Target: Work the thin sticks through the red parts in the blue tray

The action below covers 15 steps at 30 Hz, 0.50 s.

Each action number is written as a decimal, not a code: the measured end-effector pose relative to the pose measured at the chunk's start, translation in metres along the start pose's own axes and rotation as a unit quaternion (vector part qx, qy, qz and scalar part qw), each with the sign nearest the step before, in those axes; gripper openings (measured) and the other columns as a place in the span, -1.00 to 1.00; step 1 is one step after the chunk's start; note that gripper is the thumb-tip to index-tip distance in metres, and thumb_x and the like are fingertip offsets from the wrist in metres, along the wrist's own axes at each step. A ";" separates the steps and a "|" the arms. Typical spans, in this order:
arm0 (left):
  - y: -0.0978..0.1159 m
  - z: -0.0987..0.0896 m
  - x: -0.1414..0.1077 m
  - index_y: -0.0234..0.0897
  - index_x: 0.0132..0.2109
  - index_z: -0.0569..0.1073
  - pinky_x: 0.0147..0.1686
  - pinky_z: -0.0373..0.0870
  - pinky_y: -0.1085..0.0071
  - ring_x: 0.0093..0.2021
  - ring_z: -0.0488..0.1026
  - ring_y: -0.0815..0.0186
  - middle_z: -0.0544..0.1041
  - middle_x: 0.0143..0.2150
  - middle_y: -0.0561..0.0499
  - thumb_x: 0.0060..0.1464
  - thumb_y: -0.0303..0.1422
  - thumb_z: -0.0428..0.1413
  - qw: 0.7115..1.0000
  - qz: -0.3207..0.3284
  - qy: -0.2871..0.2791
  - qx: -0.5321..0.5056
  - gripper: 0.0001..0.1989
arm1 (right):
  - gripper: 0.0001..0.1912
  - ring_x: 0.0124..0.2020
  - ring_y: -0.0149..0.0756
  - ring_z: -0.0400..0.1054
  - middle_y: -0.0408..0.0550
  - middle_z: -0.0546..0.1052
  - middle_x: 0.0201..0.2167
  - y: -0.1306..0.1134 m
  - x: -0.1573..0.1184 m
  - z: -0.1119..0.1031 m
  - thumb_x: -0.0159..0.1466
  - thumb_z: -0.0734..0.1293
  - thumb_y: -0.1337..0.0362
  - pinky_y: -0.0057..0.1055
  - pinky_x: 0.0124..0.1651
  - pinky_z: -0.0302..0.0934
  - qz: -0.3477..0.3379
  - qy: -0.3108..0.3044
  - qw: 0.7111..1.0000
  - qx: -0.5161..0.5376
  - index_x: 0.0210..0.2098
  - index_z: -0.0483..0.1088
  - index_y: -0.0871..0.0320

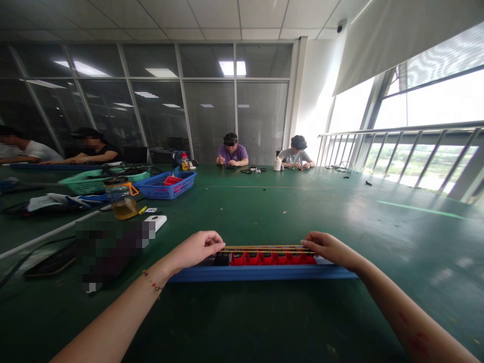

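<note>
A long blue tray (264, 273) lies on the table in front of me, holding a row of several red parts (266, 258) with dark pieces among them. A black block (221, 259) sits at the row's left end. Thin yellowish rods (270, 248) stretch lengthwise above the row. At their left end, my left hand (198, 249) is closed with thumb and fingers pinched together on them. My right hand (328, 248) pinches the right end in the same way. Both palms hide the tray's ends, and how many rods each hand grips is unclear.
To the left are a bottle of amber liquid (124, 199), a blue basket (166, 187), a green basket (85, 184), cables and a phone (51, 261). Two people (232, 151) sit across the green table (242, 214); others sit at the far left.
</note>
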<state>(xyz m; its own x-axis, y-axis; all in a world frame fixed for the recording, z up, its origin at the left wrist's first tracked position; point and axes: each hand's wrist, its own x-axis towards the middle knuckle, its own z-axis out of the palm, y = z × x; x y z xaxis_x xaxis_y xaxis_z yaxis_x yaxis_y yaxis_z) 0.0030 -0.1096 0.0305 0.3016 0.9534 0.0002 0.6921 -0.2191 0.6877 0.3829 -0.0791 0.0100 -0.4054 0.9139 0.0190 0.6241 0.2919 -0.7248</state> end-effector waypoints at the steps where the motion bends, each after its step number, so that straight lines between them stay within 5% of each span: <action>1: 0.000 0.000 0.000 -0.28 -0.23 0.42 -0.40 0.24 0.48 -0.41 0.35 0.34 0.46 -0.39 0.02 -0.06 0.00 -0.05 1.000 0.002 0.002 -0.002 -0.55 | -0.57 -0.51 -0.40 0.21 -0.17 0.37 -0.55 0.001 0.001 0.000 0.13 0.16 -0.09 -0.50 -0.50 0.09 0.000 0.004 1.000 0.005 -0.39 0.32 0.18; 15: 0.003 -0.010 -0.002 -0.22 -0.26 0.46 -0.37 0.28 0.51 -0.33 0.40 0.32 0.51 -0.34 0.06 -0.03 -0.07 -0.03 0.999 0.004 0.012 0.040 -0.64 | -0.58 -0.59 -0.45 0.14 -0.19 0.31 -0.60 0.001 -0.002 0.000 0.14 0.16 -0.08 -0.53 -0.59 0.02 0.011 -0.002 1.000 0.019 -0.37 0.32 0.18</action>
<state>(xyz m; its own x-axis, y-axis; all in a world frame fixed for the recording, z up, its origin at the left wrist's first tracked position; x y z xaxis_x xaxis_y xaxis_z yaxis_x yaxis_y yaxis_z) -0.0020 -0.1099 0.0396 0.2922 0.9561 0.0224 0.7403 -0.2410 0.6275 0.3845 -0.0801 0.0092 -0.3946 0.9188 0.0000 0.6066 0.2605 -0.7511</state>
